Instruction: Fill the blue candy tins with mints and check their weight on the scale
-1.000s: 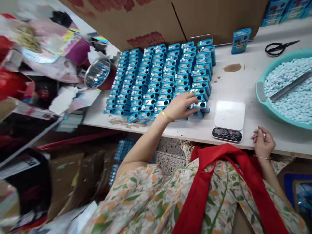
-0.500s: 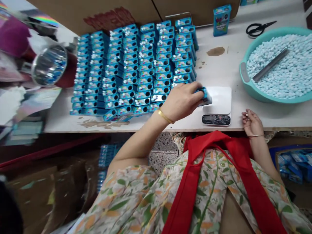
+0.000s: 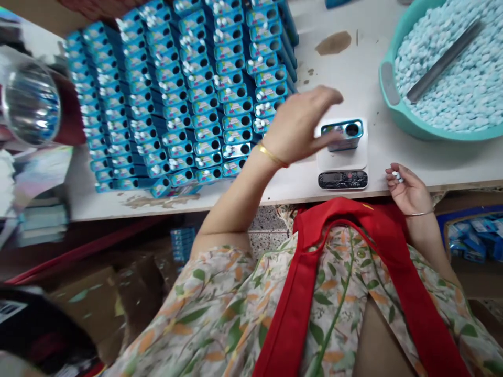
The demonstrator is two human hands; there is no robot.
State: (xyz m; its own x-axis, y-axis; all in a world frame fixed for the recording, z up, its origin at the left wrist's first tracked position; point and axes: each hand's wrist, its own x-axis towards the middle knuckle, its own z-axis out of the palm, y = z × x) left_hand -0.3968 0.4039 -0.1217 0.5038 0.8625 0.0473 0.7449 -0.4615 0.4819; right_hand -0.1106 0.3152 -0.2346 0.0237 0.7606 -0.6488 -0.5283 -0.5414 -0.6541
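Note:
A blue tin stands upright on the white digital scale, its round opening facing up. Just left of it my left hand hovers with thumb and fingers apart, holding nothing; the thumb overlaps the tin's top in view, and I cannot tell whether it touches. Several small white mints lie in the curled fingers of my right hand, palm up by the table edge, right of the scale. Rows of similar blue tins fill the left of the table, some with mints on their tops.
A turquoise tub of pale mints, with a grey metal scoop in it, stands at the right. A shiny metal bowl is at the far left. Below the table on the right sits a box of blue packs.
My left hand has put the tin down on the scale and let go, drawing back with its fingers apart. More mints show in my right hand. The view has shifted closer to the table.

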